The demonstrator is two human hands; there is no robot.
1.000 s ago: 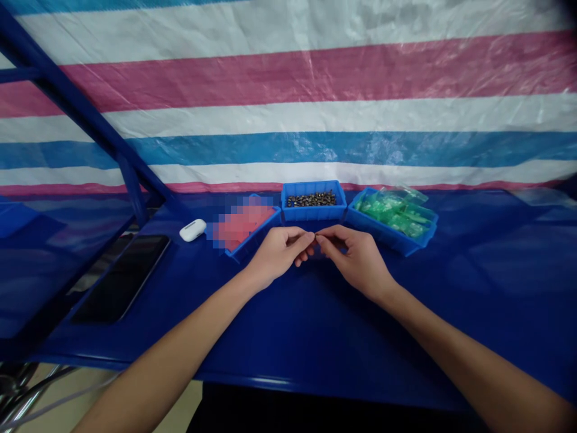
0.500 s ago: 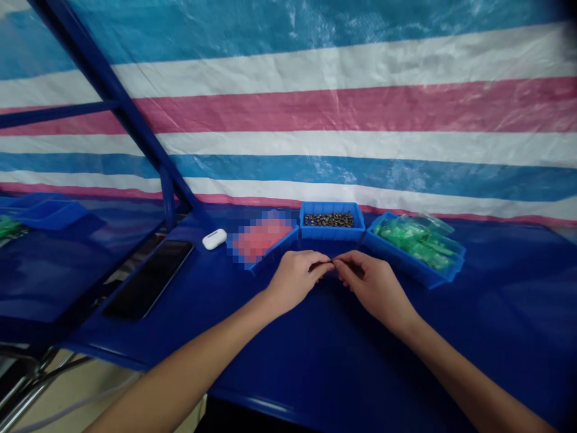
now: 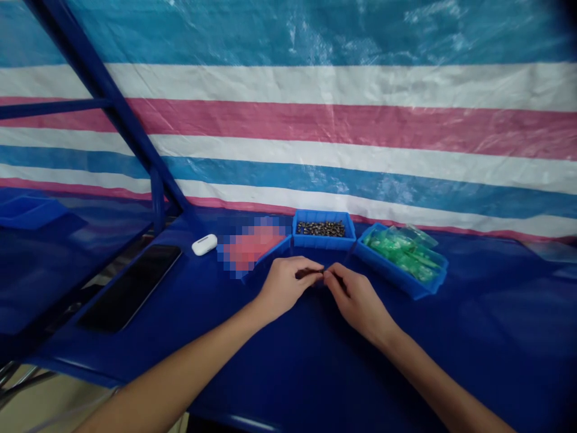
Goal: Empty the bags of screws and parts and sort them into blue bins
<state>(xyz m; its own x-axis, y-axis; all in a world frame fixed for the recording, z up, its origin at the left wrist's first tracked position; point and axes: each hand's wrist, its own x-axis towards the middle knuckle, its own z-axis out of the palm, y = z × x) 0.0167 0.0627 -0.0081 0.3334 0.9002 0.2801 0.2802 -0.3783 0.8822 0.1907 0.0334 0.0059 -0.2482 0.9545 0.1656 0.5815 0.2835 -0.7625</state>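
My left hand [image 3: 288,281] and my right hand [image 3: 354,294] meet fingertip to fingertip over the blue table [image 3: 315,361]. Both are closed in a pinch, and a tiny dark item sits between the fingers, too small to name. Just beyond them stands a blue bin [image 3: 323,242] of small dark metal pieces [image 3: 322,228]. To the right, an angled blue bin [image 3: 396,276] holds green pieces in clear plastic bags [image 3: 401,249]. On the left, another blue bin [image 3: 274,252] has pinkish-red contents [image 3: 255,240], blurred out in the picture.
A white earbud case [image 3: 204,244] and a black phone [image 3: 133,287] lie at the table's left side. Blue frame bars [image 3: 117,114] slant up at the left. A striped plastic sheet [image 3: 315,120] hangs behind. Further left, another blue tray [image 3: 36,210] rests on a neighbouring table.
The camera has tilted and turned slightly, so the scene is shifted. Both hands stay together at the fingertips, with the right-hand fingers slightly repositioned.
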